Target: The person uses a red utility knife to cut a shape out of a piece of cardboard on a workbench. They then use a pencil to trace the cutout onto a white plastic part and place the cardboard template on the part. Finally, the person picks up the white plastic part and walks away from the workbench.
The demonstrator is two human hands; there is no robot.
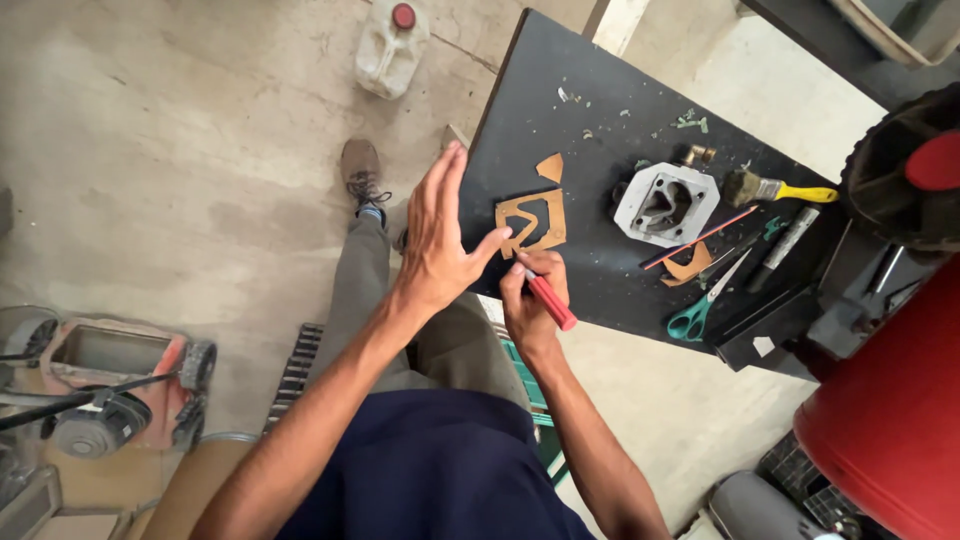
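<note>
I am gripping the red knife (549,300) in my right hand (530,295), its tip at the brown gasket sheet (530,222) lying on the black desk (590,270); my left hand (440,235) is hovering open-fingered, its thumb reaching to steady the sheet's edge.

Under the left hand (437,235) lies a flat brown cut-out gasket of matt fibrous paper (531,222) on a matt black board (600,270), dusty and flecked. The right hand (530,300) grips a smooth red plastic-handled knife (549,301). Beyond it sits a dull grey cast-metal cylinder block (665,204).
</note>
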